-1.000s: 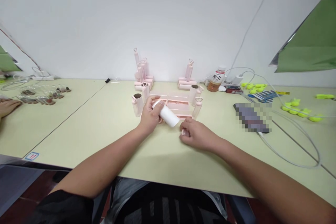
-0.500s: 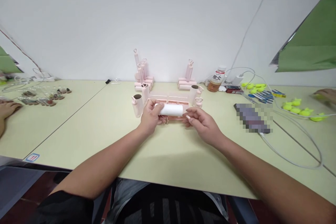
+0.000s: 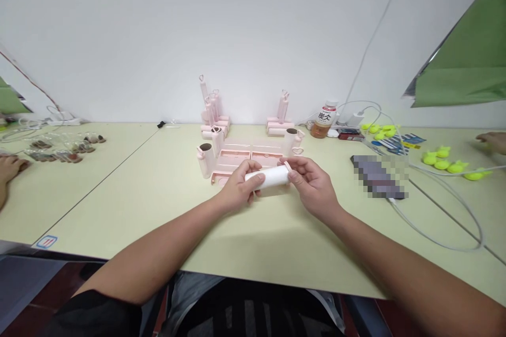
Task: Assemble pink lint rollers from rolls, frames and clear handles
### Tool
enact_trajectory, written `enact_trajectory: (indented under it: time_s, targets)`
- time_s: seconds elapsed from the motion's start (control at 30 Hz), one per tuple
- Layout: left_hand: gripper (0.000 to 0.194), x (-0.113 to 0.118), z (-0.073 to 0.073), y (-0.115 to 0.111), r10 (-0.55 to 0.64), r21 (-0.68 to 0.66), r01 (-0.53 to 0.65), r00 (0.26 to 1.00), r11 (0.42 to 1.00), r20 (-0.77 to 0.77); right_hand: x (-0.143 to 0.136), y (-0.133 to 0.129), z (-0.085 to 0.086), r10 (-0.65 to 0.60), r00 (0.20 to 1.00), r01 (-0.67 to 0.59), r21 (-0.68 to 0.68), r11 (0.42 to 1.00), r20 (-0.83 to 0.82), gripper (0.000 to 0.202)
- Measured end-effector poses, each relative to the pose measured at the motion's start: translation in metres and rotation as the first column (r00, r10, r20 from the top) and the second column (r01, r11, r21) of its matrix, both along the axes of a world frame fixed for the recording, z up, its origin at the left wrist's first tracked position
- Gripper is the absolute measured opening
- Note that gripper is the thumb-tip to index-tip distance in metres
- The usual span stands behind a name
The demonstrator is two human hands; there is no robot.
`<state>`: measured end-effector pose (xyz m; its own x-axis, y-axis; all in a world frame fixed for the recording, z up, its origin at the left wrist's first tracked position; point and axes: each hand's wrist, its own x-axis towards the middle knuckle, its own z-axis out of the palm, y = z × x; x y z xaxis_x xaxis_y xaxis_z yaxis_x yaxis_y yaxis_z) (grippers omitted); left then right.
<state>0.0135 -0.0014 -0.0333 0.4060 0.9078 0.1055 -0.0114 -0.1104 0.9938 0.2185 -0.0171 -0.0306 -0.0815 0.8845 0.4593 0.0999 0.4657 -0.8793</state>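
A white roll [image 3: 269, 178] lies across between my two hands, its right end tilted slightly up. My left hand [image 3: 242, 185] is wrapped round its left end, thumb on top. At the other end, my right hand [image 3: 308, 179] pinches a thin pink piece [image 3: 288, 166] against the roll. Just beyond are open pink trays [image 3: 234, 155] with clear lids. Left of them stands a roll with a pink holder [image 3: 206, 160]; another roll [image 3: 291, 141] stands upright behind my right hand.
Pink holders [image 3: 215, 129] are stacked by the wall. To the right are a drink bottle [image 3: 324, 121], a phone [image 3: 377, 178] with a cable and yellow-green figures [image 3: 443, 160]. Another person's hand [image 3: 11, 166] rests at the far left near bagged items [image 3: 65, 148].
Both hands and the roll have come closer to me and a little right. The roll's right end now meets the pink piece in my right hand.
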Motion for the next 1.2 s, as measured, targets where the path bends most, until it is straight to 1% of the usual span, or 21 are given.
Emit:
enact_trajectory:
  time_s: [0.07,0.13,0.2,0.27,0.37,0.47,0.53,0.67,0.83,0.93,1.07,1.2]
  targets:
    - [0.044,-0.001,0.000,-0.002,-0.030,0.097,0.046,0.988,0.994,-0.153,0.001,-0.001,0.001,-0.019,1.000,0.019,0.013,1.000,-0.014,0.031]
    - [0.047,-0.001,0.000,-0.005,-0.035,0.184,0.091,0.958,0.979,-0.284,0.000,-0.003,0.002,-0.015,1.000,0.016,0.022,1.000,-0.021,0.032]
    - [0.048,0.001,0.000,-0.007,-0.052,0.222,0.140,0.931,0.965,-0.360,-0.001,-0.005,0.001,0.019,1.000,-0.018,0.029,0.999,-0.024,0.032]
    - [0.050,0.002,0.000,-0.009,-0.074,0.231,0.176,0.917,0.957,-0.392,-0.002,-0.008,0.000,0.067,0.998,-0.067,0.035,0.997,-0.014,0.032]
    - [0.050,0.003,-0.001,-0.009,-0.062,0.251,0.178,0.910,0.952,-0.409,-0.001,-0.011,-0.001,0.089,0.995,-0.091,0.079,0.993,0.034,0.027]
    - [0.049,0.002,-0.002,-0.008,-0.024,0.250,0.138,0.911,0.958,-0.412,0.002,-0.011,-0.001,0.053,0.994,-0.066,0.141,0.988,0.096,0.022]
    - [0.048,0.002,-0.003,-0.007,-0.003,0.248,0.113,0.914,0.962,-0.407,0.004,-0.010,0.000,0.037,0.991,-0.057,0.158,0.986,0.128,0.022]
    - [0.049,0.001,-0.005,-0.005,-0.016,0.242,0.120,0.920,0.963,-0.392,0.006,-0.009,-0.001,0.006,0.979,-0.042,0.172,0.984,0.203,0.024]
    - [0.050,0.000,-0.008,-0.003,-0.027,0.239,0.122,0.931,0.963,-0.365,0.007,-0.007,-0.001,-0.024,0.945,-0.040,0.187,0.982,0.326,0.023]
    - [0.050,0.000,-0.009,-0.002,-0.034,0.239,0.130,0.929,0.962,-0.368,0.008,-0.007,0.000,0.000,0.940,-0.060,0.165,0.984,0.340,0.023]
    - [0.050,0.000,-0.007,-0.003,-0.057,0.223,0.147,0.928,0.964,-0.367,0.008,-0.006,-0.001,0.051,0.947,-0.088,0.102,0.991,0.317,0.027]
    - [0.048,0.001,-0.003,-0.006,-0.077,0.200,0.149,0.941,0.968,-0.331,0.008,-0.004,-0.003,0.110,0.959,-0.144,0.115,0.983,0.261,0.036]
